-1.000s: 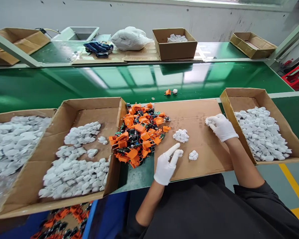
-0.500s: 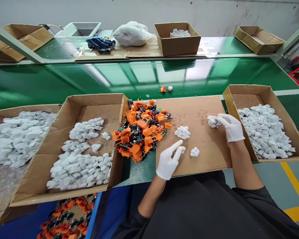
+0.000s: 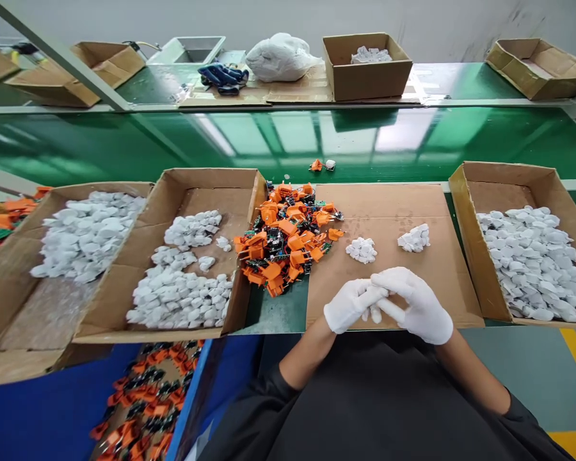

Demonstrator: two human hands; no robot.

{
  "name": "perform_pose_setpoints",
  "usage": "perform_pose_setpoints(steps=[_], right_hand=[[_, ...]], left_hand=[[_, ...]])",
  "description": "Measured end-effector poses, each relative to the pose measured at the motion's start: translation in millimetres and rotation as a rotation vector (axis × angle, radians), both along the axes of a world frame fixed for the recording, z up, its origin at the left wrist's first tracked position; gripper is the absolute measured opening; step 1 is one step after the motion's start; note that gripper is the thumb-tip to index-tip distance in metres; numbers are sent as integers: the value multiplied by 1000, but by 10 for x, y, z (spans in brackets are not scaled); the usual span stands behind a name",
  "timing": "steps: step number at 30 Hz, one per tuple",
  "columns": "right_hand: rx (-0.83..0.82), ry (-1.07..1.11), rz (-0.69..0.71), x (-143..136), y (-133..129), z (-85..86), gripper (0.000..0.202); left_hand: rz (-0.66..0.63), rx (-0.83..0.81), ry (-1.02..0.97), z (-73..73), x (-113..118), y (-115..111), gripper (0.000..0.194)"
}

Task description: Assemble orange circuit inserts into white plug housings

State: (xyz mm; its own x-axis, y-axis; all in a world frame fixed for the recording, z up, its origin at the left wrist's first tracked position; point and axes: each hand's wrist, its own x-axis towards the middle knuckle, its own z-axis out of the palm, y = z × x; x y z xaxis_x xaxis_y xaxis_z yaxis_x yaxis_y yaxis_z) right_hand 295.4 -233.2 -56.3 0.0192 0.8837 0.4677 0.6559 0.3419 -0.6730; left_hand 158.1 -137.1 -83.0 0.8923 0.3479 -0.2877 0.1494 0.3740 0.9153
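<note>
My left hand (image 3: 351, 306), in a white glove, is over the front of the cardboard sheet (image 3: 379, 211), its fingers closed against those of my right hand (image 3: 415, 304). White bits show under the touching fingertips, but I cannot make out whether they are parts or gloved fingers. My right hand is gloved too, thumb and fingers brought together at the left hand. Behind the hands lie two small heaps of white pieces, the left heap (image 3: 361, 250) and the right heap (image 3: 414, 238). Left of the sheet is a pile of orange plugs with circuit boards (image 3: 288, 234).
A right box (image 3: 571, 211) and a left box (image 3: 93, 314) hold white pieces, as does the far-left box (image 3: 9, 288). An orange plug (image 3: 316, 165) lies on the green belt (image 3: 173, 144). A bagged bundle (image 3: 282, 57) and boxes stand on the back shelf.
My right hand has let go of the white cluster, left it on the sheet, and come in to meet my left hand. The small front heap is no longer visible. The view has shifted.
</note>
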Motion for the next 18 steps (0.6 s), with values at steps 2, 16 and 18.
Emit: perform_pose_setpoints(steps=[2,16,18], right_hand=[[-31,-6,35,-19,14,-47,60],[-394,-66,-96,142,502,13,24],[-360,-123,-94,180,781,28,31]], left_hand=[[54,21,7,-16,-24,-17,61],[323,40,31,-250,-381,111,80],[413,9,28,-270,-391,143,75]])
